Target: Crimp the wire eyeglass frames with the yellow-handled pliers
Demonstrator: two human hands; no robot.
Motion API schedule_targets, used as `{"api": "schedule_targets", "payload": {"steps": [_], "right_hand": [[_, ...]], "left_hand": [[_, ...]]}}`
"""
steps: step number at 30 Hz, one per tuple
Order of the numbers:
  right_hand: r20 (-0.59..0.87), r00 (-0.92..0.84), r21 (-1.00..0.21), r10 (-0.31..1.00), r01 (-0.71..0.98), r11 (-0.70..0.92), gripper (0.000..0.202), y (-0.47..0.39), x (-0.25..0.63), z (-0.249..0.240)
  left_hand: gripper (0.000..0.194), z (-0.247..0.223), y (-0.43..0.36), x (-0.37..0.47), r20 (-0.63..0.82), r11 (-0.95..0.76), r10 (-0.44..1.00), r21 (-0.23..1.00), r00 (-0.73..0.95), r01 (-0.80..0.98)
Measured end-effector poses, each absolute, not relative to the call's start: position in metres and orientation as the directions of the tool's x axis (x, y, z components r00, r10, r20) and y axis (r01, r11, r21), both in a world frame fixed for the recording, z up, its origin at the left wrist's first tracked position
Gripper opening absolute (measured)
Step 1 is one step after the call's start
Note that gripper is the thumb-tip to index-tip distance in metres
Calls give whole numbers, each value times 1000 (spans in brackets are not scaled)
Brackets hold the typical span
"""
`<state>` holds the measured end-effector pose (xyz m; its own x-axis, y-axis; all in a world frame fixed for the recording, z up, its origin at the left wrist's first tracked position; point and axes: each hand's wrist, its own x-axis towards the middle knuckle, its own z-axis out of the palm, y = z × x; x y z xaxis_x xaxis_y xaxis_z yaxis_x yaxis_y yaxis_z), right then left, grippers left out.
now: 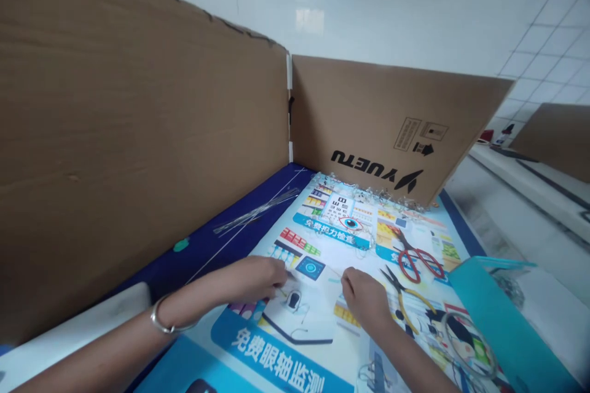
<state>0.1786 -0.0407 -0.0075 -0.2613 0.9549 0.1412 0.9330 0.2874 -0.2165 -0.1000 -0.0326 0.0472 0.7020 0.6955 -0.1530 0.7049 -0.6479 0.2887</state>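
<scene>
My left hand, with a silver bangle at its wrist, is closed in a pinch low over the printed poster. Across from it my right hand is curled closed, thumb side up. Whatever the fingers of either hand hold is too thin or hidden to make out. Scissors with red handles lie beyond my right hand. Closer to that hand are pliers with yellow handles. A coil of wire rests to the right of my right forearm.
Cardboard walls stand at the left and back. Many small bent wire pieces lie along the back wall's foot. Straight wire lengths lie on the dark blue surface at left. A teal box stands at right.
</scene>
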Motion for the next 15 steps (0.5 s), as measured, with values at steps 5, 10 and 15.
{"api": "schedule_targets", "payload": {"steps": [5,10,15], "right_hand": [[95,-218,-236,971,943,235,11,-24,171,-7],[84,-206,-250,975,943,221,12,-6,138,-10],[113,-206,-240,972,944,228,13,9,94,-15]], "left_hand": [[12,27,-31,-92,-143,-625,721,286,678,726],[10,18,-30,-83,-109,-644,700,331,705,690],[12,17,-35,-77,-53,-626,723,370,688,686]]}}
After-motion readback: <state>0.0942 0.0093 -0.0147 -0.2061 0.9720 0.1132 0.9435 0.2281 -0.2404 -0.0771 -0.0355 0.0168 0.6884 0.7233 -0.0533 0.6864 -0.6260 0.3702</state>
